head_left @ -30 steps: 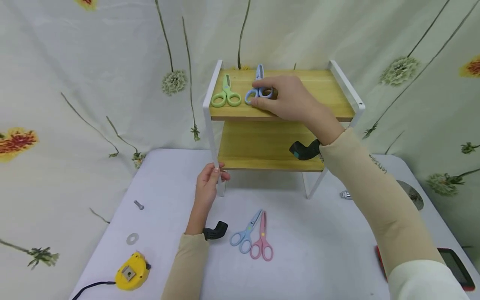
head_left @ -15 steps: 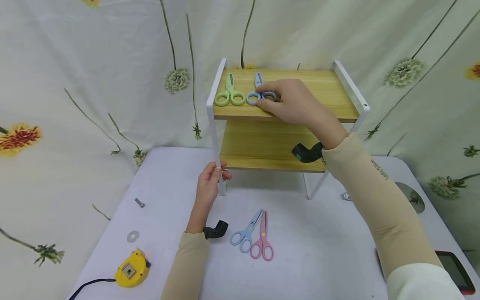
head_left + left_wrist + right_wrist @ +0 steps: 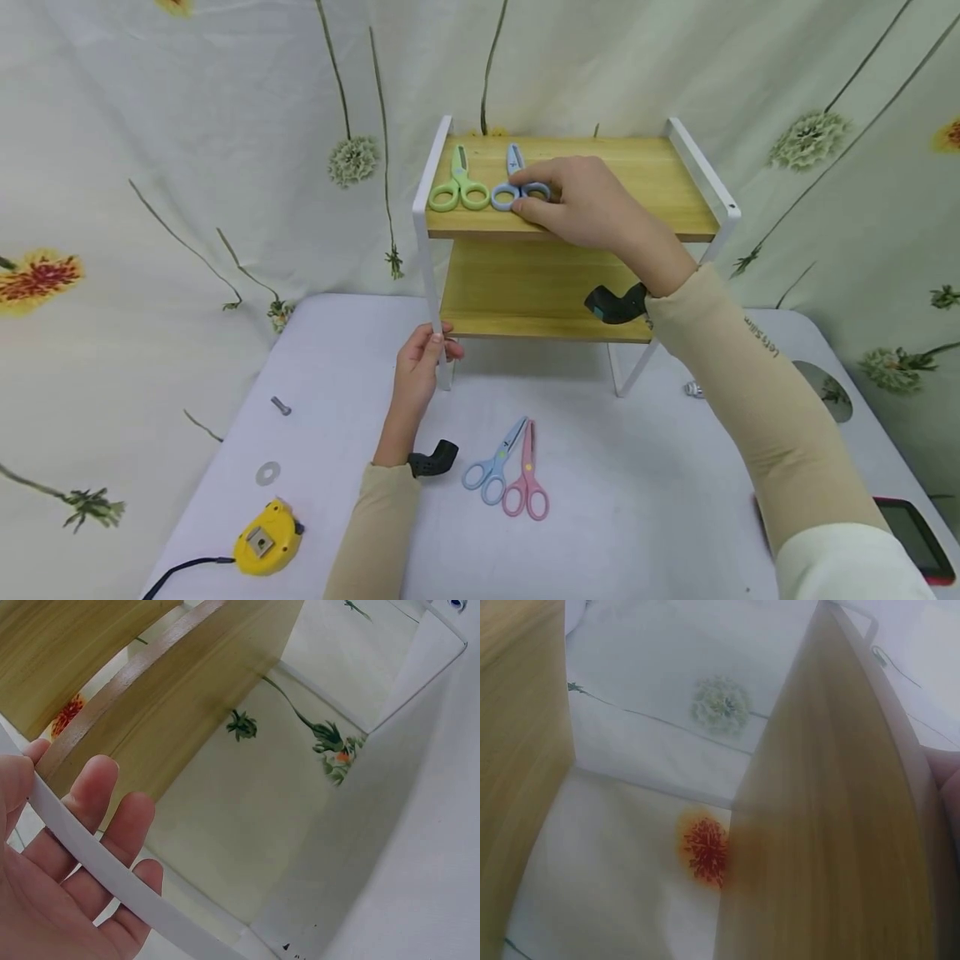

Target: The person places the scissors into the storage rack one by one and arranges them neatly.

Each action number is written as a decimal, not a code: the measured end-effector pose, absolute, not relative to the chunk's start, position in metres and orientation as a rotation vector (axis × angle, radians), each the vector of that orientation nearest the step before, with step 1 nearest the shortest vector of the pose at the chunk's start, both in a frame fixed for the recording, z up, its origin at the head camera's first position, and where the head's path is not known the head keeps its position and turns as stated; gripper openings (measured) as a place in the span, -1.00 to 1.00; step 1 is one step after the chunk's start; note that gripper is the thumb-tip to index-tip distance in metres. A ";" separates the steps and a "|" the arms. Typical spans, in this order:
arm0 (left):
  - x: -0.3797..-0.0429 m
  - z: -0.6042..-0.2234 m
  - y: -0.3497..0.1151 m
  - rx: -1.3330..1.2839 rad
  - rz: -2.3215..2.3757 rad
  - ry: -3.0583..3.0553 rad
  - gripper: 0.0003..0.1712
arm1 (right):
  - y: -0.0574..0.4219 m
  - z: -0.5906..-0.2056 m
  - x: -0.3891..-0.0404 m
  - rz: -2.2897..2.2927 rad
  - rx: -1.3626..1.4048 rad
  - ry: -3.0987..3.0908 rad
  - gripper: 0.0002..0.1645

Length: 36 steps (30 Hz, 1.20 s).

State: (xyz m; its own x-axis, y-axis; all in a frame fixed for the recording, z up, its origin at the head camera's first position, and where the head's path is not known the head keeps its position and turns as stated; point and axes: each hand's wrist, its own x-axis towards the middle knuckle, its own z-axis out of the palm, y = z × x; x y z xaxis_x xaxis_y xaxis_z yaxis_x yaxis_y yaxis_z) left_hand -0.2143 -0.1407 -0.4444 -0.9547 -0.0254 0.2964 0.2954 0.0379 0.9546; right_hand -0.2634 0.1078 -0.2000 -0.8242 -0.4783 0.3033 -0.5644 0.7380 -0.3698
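— Blue plastic-handled scissors (image 3: 514, 160) have tipped down flatter since a second ago, slightly nearer the green plastic-handled scissors (image 3: 460, 172).
— Left side first?
— I see a rounded yellow tape measure (image 3: 270, 546) on the white table (image 3: 637, 483), then the person's left hand (image 3: 415, 362) gripping the white metal shelf frame (image 3: 428, 275).
— And further right?
— Up on the yellow-brown wooden board (image 3: 648, 171), I've got the green pair, then just beside it the blue, near the front edge, the right hand (image 3: 588, 200) pinching its handles between thumb and forefinger.
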 end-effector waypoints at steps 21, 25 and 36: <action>-0.220 -0.447 -0.134 -0.229 -2.011 -2.088 -0.67 | 0.111 -0.200 -0.267 0.667 0.833 -2.763 -0.43; -0.221 -0.447 -0.134 -0.261 -2.027 -2.064 -0.68 | 0.112 -0.199 -0.264 0.677 0.834 -2.658 -0.41; -0.218 -0.446 -0.139 -0.289 -2.019 -2.053 -0.67 | 0.124 -0.244 -0.218 0.832 1.036 -1.832 -0.74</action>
